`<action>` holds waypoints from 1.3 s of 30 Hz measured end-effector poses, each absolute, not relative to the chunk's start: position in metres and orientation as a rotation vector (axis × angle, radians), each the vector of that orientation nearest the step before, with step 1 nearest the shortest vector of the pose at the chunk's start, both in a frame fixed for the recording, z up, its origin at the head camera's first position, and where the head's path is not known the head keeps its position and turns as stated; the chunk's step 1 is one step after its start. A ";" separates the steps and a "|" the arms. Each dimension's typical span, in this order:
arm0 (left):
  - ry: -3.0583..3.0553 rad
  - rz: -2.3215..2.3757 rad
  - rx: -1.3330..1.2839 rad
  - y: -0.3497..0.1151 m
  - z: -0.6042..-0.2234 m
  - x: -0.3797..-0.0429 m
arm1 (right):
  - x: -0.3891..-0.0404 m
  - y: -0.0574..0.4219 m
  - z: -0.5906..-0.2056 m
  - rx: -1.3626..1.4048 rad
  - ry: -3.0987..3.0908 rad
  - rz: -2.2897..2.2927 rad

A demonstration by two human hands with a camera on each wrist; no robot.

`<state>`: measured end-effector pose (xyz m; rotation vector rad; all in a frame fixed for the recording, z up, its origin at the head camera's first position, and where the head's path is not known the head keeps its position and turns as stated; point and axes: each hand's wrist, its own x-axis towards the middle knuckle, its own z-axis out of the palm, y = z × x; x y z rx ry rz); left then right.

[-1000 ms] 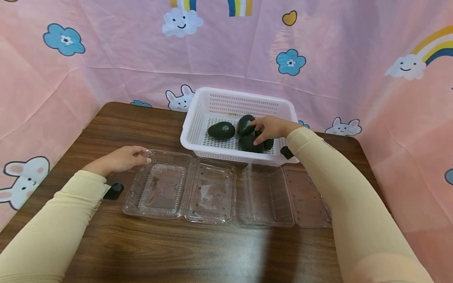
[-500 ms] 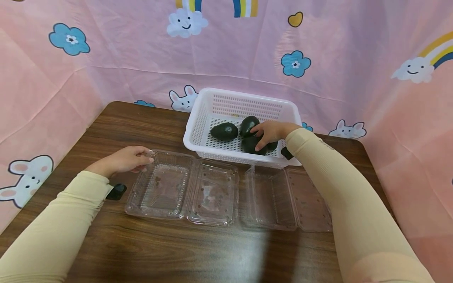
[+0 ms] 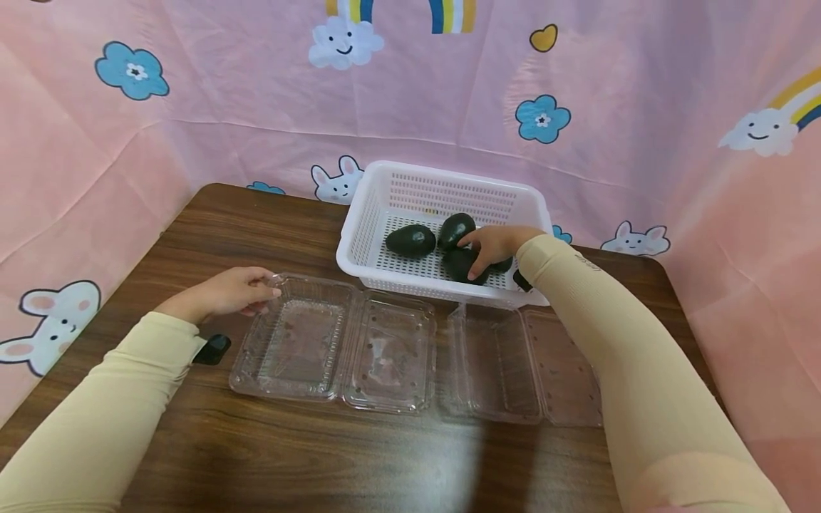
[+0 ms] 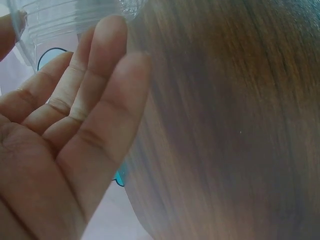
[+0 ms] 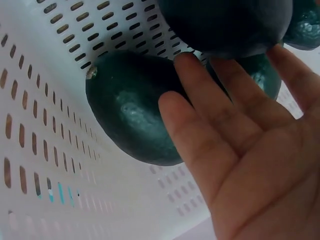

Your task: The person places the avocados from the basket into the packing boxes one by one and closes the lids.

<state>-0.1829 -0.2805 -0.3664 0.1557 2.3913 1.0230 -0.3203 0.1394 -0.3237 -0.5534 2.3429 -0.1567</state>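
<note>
My left hand (image 3: 234, 291) pinches the upper left rim of an opened clear plastic clamshell container (image 3: 301, 335). In the left wrist view the thumb (image 4: 6, 37) lies on one side of the container's wall (image 4: 65, 20), with the fingers on the other side. Inside the white basket, my right hand (image 3: 497, 244) grips a dark green avocado (image 3: 458, 266), thumb in front and fingers behind. The right wrist view has this avocado (image 5: 225, 25) at the top against the fingertips; another avocado (image 5: 130, 110) lies beside the fingers. One avocado (image 3: 410, 241) rests at the left, another (image 3: 457, 229) behind.
The white perforated basket (image 3: 417, 281) stands at the back of the wooden table (image 3: 288, 456). A second opened clear clamshell (image 3: 494, 363) sits right of the first, partly under the right forearm. A patterned pink cloth (image 3: 410, 92) hangs behind and at both sides.
The right hand has come down a little over the front avocado, its thumb lower on the near side. My left hand stays at the container rim. The head view has shifted slightly.
</note>
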 end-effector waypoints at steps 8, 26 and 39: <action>2.374 1.050 0.144 -0.281 -0.369 -0.184 | -0.322 0.139 -0.331 -0.546 2.341 -0.158; 2.332 1.128 0.103 -0.283 -0.371 -0.181 | -0.325 0.137 -0.337 -0.535 2.325 -0.144; 2.317 1.169 0.094 -0.284 -0.372 -0.181 | -0.327 0.140 -0.334 -0.539 2.275 -0.204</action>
